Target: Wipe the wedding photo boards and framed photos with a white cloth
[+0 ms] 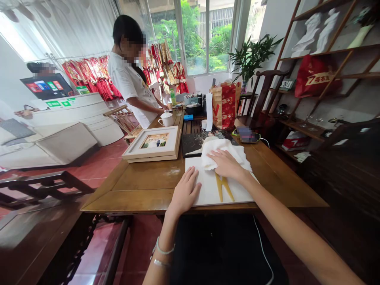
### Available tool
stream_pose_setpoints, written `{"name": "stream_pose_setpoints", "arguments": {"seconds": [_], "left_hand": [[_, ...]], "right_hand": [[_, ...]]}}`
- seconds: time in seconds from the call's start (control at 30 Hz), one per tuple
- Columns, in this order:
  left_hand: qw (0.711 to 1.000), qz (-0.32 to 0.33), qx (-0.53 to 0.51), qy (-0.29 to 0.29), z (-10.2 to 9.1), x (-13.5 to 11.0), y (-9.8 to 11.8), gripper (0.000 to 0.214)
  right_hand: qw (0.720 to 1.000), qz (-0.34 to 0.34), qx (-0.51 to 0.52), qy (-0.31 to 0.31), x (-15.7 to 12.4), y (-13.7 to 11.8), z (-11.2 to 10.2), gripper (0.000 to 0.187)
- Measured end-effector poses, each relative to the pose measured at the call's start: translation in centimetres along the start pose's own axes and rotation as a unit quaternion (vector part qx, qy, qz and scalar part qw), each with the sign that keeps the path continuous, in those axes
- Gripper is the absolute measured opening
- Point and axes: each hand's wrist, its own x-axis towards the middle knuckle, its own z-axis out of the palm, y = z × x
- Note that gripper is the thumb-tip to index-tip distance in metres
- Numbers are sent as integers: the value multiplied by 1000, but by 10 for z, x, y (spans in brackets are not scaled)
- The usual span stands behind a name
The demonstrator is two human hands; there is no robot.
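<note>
My right hand (227, 163) lies flat on a white cloth (242, 152), fingers stretched out and pressing it down. Beneath the cloth is a flat white panel (204, 194) at the table's near edge. On the panel's face shows a yellow two-legged shape (225, 188), its top hidden by the right hand and cloth. My left hand (185, 190) rests with fingers extended along the panel's left edge. A dark picture or album (191, 142) with a pale figure lies just behind the panel, partly covered by the cloth.
White picture frames (130, 152) are stacked on the wooden table (142, 196) at left, near a lidded white cup (166, 118). A red-and-brown paper bag (227, 107) stands behind, beside a phone (247, 134) on a cable. Another person (130, 75) stands at the table's far left side.
</note>
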Motion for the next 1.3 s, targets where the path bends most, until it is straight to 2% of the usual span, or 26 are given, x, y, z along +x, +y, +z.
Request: {"name": "stream_pose_setpoints", "arguments": {"seconds": [0.07,0.13,0.3,0.43,0.53,0.7,0.8,0.9,1.03,1.17,1.3], "left_hand": [[1000,-1,3,-2,1,0,-1,47],[1000,3,4,-2,2,0,-2,47],[1000,3,1,3,3,0,-2,47],[1000,-5,7,-8,1,0,0,47],[1000,-3,7,-10,0,0,0,47],[1000,5,4,5,2,-1,-3,45],[1000,5,3,5,2,-2,-4,46],[1000,3,-5,14,3,-1,-4,43],[999,-15,-28,29,3,-1,-2,45],[998,-24,-48,28,2,-1,1,47],[998,-33,-43,23,0,-2,3,48]], "right_hand": [[1000,-15,-5,8,-7,-8,4,66],[999,-35,-9,14,-24,-15,7,69],[995,-99,-12,29,-96,-33,8,89],[992,-122,27,-10,-140,-41,-5,100],[994,-87,65,-34,-138,-33,-16,91],[1000,24,13,11,-76,-4,-13,68],[999,32,-25,20,-39,2,-3,67],[999,27,-36,30,-26,-8,4,69],[998,-31,-49,30,-47,-36,9,70],[994,-104,-41,17,-94,-63,6,79],[988,-154,-15,-3,-144,-66,-8,91]]}}
